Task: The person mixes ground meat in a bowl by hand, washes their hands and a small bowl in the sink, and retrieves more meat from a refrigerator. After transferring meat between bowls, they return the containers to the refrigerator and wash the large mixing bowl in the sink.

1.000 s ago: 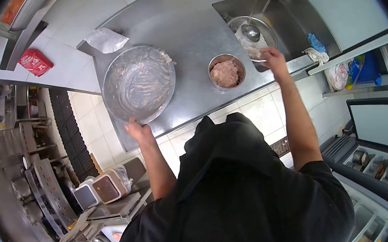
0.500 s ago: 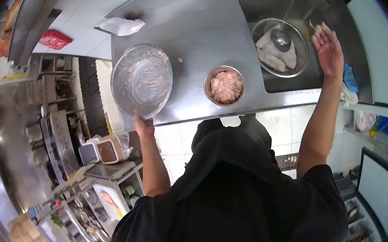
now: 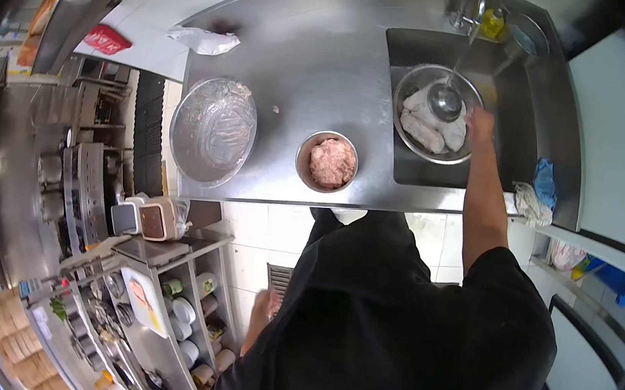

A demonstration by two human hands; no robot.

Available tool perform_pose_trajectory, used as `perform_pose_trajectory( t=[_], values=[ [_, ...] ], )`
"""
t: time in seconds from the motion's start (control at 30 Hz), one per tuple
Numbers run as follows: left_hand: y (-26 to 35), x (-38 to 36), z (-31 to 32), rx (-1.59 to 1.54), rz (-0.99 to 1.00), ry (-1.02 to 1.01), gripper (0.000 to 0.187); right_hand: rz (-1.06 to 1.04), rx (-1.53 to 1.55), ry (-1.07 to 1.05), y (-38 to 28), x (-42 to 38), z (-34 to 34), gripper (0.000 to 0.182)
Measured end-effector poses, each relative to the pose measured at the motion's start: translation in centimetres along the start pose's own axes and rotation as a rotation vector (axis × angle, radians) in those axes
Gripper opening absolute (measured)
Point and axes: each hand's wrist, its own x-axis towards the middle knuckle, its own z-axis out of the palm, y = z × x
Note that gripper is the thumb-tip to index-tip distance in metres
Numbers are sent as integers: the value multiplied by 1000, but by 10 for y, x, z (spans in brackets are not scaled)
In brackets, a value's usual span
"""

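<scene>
My right hand (image 3: 480,125) is at the right rim of a metal bowl (image 3: 449,161) in the sink, its fingers closed around the edge. Inside the bowl lie pale pieces of meat (image 3: 421,133), with a small round shiny thing (image 3: 445,102) above them where tap water runs down. My left hand (image 3: 263,306) hangs low beside my body, away from the counter; its fingers are blurred. On the counter stand a large smeared metal bowl (image 3: 212,131) and a smaller metal bowl (image 3: 300,164) filled with pink minced meat (image 3: 332,163).
The steel sink (image 3: 415,174) is set into the right of the counter (image 3: 319,65), below a tap (image 3: 463,20). A yellow bottle (image 3: 492,23) is behind it, and cloths (image 3: 537,201) lie at its right front corner. A silvery bag (image 3: 205,41) lies at the back left.
My left hand has let go of the large bowl and dropped down beside my body. My right hand has come down from above the sink's right side onto the rim of the bowl there.
</scene>
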Motion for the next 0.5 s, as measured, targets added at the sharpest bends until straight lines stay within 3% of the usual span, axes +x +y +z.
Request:
perform_pose_trajectory(
  t=[0.07, 0.17, 0.3, 0.33, 0.4, 0.43, 0.47, 0.5],
  values=[
    [-48, -40, 25, 204, -170, -22, 32, 97, 430, -43, -70, 11, 36, 11],
    [-91, -75, 48, 235, -251, -79, 35, 33, 426, -196, -140, 49, 71, 17],
    [-76, -75, 67, 64, -175, -47, 40, -91, 296, -441, -83, 178, 68, 33],
    [-66, -61, 70, -9, -134, -14, 41, -144, 132, -396, -87, 184, 72, 27],
    [-40, -46, 72, -146, -28, 59, 45, -807, -1034, -171, -88, 174, 55, 18],
    [-23, -50, 74, -206, 71, 153, 50, -1139, -1422, 17, -70, 173, 43, 15],
    [-14, -52, 70, -224, 187, 166, 53, -896, -1524, -57, -103, 113, 46, 21],
    [8, -64, 67, -181, 231, 213, 50, -841, -1364, -85, -84, 105, 22, 22]
  ],
)
